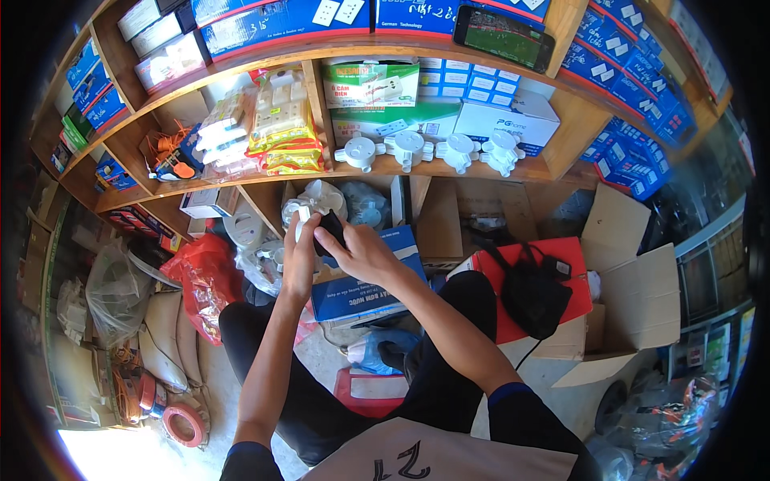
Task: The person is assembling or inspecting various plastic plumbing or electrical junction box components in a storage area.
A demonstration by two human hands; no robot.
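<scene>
My left hand (300, 260) is closed around a small white plastic piece (303, 218), whose top end sticks up past the fingers. Close against it, my right hand (358, 250) grips a dark, blocky object (331, 230); its kind is hard to make out. Both hands are raised in front of the lower shelf, nearly touching each other. Just beyond them is a clear bag of white round fittings (322, 195). Round white junction boxes (409, 150) with side spouts line the shelf edge above.
Below my hands lies a blue carton (361, 290). A red box (571, 276) carries a black bag (536, 301), beside an open cardboard box (642, 301). On the left rests a red plastic bag (207, 276). A phone (504, 40) leans on the upper shelf.
</scene>
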